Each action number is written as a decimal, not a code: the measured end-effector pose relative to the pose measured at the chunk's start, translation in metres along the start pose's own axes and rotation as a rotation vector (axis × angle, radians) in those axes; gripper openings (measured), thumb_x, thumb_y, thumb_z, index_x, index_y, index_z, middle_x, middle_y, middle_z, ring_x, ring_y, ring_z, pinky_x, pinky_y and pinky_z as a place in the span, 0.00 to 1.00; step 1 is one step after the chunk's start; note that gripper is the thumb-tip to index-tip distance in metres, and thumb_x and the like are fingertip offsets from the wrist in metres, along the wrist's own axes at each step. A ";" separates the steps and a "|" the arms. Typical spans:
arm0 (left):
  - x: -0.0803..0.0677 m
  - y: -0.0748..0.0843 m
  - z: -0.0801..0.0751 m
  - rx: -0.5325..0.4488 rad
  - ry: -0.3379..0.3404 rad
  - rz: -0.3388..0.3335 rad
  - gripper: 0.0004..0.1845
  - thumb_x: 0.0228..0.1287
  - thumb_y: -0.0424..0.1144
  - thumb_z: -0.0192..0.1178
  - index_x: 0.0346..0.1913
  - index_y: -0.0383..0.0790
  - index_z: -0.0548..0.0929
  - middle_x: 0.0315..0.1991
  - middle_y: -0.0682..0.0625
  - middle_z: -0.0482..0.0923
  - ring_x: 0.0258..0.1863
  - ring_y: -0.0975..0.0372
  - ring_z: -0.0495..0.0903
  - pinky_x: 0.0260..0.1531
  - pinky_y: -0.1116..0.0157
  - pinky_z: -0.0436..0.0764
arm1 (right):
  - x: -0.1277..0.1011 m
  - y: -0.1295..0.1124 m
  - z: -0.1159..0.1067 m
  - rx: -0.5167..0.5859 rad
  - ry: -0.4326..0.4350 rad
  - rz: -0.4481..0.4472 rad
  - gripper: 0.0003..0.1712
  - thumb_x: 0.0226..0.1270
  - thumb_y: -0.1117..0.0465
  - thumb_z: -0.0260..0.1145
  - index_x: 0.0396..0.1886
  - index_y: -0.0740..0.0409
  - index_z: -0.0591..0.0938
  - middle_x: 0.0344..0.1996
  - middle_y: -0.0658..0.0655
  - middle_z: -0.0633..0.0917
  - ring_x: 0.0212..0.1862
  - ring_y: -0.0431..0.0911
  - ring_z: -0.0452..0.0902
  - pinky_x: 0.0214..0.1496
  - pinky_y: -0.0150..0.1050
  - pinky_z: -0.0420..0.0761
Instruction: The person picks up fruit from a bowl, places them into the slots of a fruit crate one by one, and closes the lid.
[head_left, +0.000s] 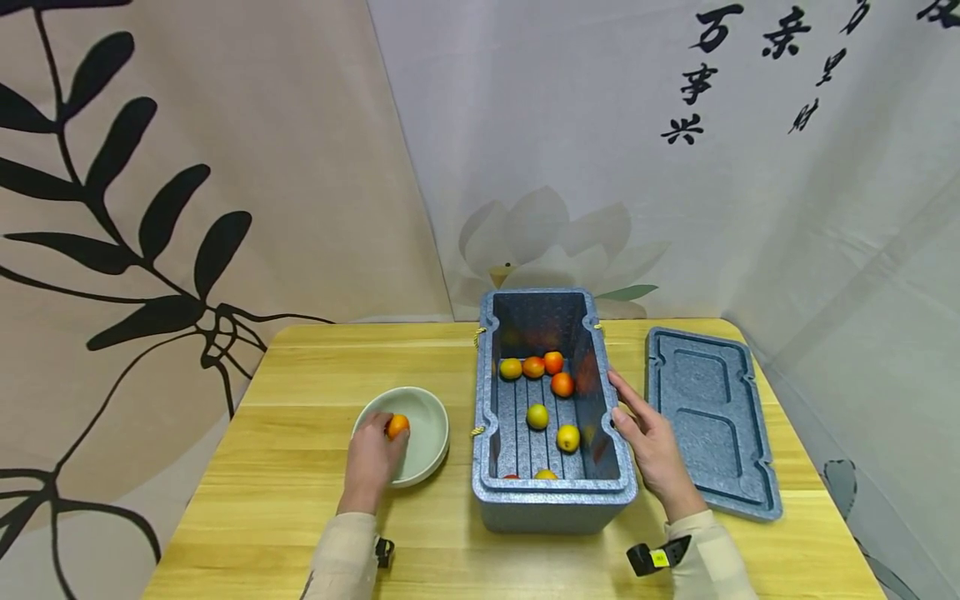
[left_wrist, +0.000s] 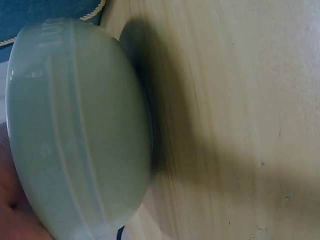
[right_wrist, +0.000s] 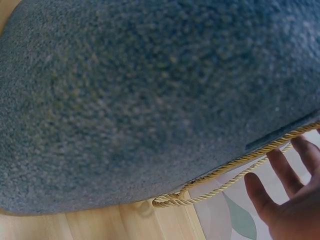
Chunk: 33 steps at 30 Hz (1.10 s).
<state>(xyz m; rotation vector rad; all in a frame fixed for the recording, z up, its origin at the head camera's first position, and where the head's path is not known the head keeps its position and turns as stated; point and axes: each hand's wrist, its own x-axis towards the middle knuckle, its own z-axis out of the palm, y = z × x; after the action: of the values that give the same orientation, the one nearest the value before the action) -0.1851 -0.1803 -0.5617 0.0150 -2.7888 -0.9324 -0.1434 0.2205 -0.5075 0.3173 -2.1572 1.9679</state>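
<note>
A pale green bowl sits on the wooden table left of a blue foam box. My left hand reaches into the bowl and holds a small orange fruit with curled fingers. The left wrist view shows the bowl's outer wall close up. Several orange and yellow fruits lie on the box's ribbed floor. My right hand rests with straight fingers against the box's right rim. In the right wrist view the box's blue wall fills the frame, with a yellow cord and my fingers beside it.
The box's blue lid lies flat on the table to the right of my right hand. Printed curtains hang behind and on both sides of the table. Bare tabletop lies left of the bowl and along the near edge.
</note>
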 end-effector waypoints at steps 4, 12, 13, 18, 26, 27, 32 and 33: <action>0.000 0.000 0.000 -0.033 0.021 -0.012 0.19 0.57 0.32 0.71 0.48 0.24 0.81 0.48 0.35 0.78 0.45 0.44 0.80 0.49 0.49 0.80 | 0.000 0.000 0.000 0.006 -0.001 0.006 0.27 0.76 0.71 0.52 0.72 0.61 0.67 0.71 0.62 0.65 0.68 0.39 0.63 0.60 0.28 0.72; -0.001 -0.001 -0.002 -0.162 0.042 -0.019 0.21 0.58 0.30 0.70 0.53 0.22 0.80 0.52 0.34 0.77 0.49 0.45 0.80 0.51 0.54 0.81 | -0.001 0.001 0.000 -0.005 0.003 0.010 0.27 0.76 0.71 0.52 0.73 0.60 0.67 0.71 0.61 0.65 0.68 0.40 0.63 0.60 0.28 0.72; -0.001 -0.002 -0.002 -0.182 0.051 -0.021 0.21 0.58 0.30 0.70 0.53 0.22 0.80 0.53 0.34 0.77 0.49 0.45 0.81 0.50 0.55 0.81 | -0.001 0.001 0.000 -0.003 0.003 0.008 0.27 0.76 0.71 0.52 0.73 0.60 0.67 0.71 0.61 0.65 0.68 0.40 0.63 0.60 0.28 0.72; -0.001 -0.001 -0.004 -0.249 0.095 -0.006 0.20 0.57 0.27 0.70 0.52 0.23 0.80 0.51 0.35 0.78 0.49 0.45 0.81 0.48 0.58 0.82 | 0.000 0.001 0.000 0.008 0.005 -0.004 0.27 0.76 0.72 0.51 0.72 0.61 0.67 0.71 0.61 0.66 0.68 0.40 0.63 0.60 0.28 0.72; -0.001 0.002 -0.007 -0.291 0.115 0.027 0.19 0.56 0.25 0.70 0.51 0.23 0.81 0.49 0.37 0.78 0.50 0.46 0.80 0.49 0.60 0.82 | 0.000 0.002 0.000 0.023 0.002 -0.009 0.27 0.76 0.72 0.52 0.72 0.61 0.67 0.71 0.62 0.65 0.68 0.41 0.64 0.60 0.29 0.73; -0.001 0.002 -0.007 -0.299 0.121 0.033 0.19 0.56 0.24 0.70 0.51 0.23 0.81 0.49 0.37 0.78 0.50 0.46 0.80 0.49 0.60 0.82 | 0.000 0.002 0.000 0.023 0.003 -0.009 0.27 0.76 0.72 0.52 0.72 0.61 0.67 0.71 0.62 0.65 0.68 0.41 0.64 0.60 0.29 0.73; 0.001 0.008 -0.010 -0.316 0.159 0.068 0.18 0.55 0.24 0.71 0.49 0.23 0.81 0.48 0.38 0.78 0.50 0.47 0.80 0.48 0.61 0.82 | 0.000 0.003 0.000 0.027 0.003 -0.009 0.27 0.76 0.72 0.51 0.72 0.61 0.67 0.71 0.62 0.65 0.68 0.41 0.64 0.60 0.29 0.73; 0.001 0.009 -0.010 -0.324 0.162 0.072 0.18 0.55 0.24 0.71 0.49 0.23 0.81 0.48 0.39 0.79 0.50 0.48 0.80 0.48 0.61 0.82 | 0.000 0.003 0.000 0.027 0.003 -0.009 0.27 0.76 0.72 0.51 0.72 0.61 0.67 0.71 0.62 0.65 0.68 0.41 0.64 0.60 0.29 0.73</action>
<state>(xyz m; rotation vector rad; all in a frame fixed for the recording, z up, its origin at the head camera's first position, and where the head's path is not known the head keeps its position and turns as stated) -0.1838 -0.1790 -0.5478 -0.0544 -2.4456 -1.2901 -0.1442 0.2210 -0.5103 0.3272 -2.1252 1.9932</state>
